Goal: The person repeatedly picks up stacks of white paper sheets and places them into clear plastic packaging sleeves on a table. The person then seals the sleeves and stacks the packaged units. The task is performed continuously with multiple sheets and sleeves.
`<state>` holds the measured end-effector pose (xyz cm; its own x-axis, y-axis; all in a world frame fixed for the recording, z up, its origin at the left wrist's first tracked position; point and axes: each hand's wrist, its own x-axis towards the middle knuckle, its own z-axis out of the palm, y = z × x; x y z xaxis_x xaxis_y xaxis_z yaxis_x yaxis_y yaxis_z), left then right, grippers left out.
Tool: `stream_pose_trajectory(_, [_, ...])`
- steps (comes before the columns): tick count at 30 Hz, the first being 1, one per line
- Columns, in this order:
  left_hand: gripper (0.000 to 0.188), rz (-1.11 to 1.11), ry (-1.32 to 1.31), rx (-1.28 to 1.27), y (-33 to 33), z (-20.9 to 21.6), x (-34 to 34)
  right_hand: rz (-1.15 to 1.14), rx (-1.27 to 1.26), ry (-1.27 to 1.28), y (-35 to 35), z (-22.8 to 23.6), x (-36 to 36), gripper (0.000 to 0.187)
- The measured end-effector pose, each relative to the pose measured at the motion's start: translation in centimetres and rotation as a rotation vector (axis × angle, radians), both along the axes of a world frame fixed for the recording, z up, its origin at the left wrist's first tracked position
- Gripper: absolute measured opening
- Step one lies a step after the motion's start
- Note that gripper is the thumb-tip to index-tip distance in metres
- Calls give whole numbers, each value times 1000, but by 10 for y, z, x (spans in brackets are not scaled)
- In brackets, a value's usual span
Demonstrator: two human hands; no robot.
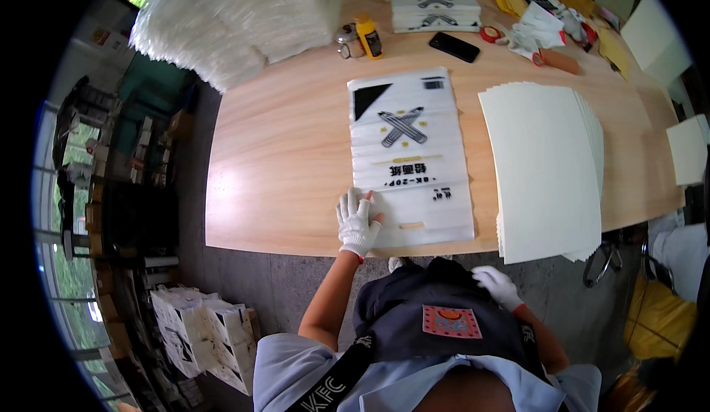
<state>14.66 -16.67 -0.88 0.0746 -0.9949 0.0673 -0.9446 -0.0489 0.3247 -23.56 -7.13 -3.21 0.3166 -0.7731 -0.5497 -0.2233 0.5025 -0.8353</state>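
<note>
A printed clear plastic bag lies flat on the table, marked with crossed pencils and black lettering that reads upside down from here. My left hand, in a white glove with some fingertips bare, rests on the bag's lower left edge with its fingers spread. Off the table's front edge, my right hand hangs beside my dark apron, gloved in white, its fingers loosely stretched and nothing visible in them. To the right of the bag stands a slightly fanned stack of large white paper sheets.
A big heap of clear plastic bags fills the far left of the table. Toward the back are a yellow bottle, a glass jar, folded printed bags, a black phone and tape. White bundles stand on the floor.
</note>
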Motion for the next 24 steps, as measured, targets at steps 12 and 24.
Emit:
stream_pose_trajectory(12, [52,-300,59,-51,-19,-7,82,-161,-901,1213,-147,5,128,62])
stream_pose_trajectory(24, [50,-251,52,-178,6,-13,109,-80,-965,1087,-155,0,120,58])
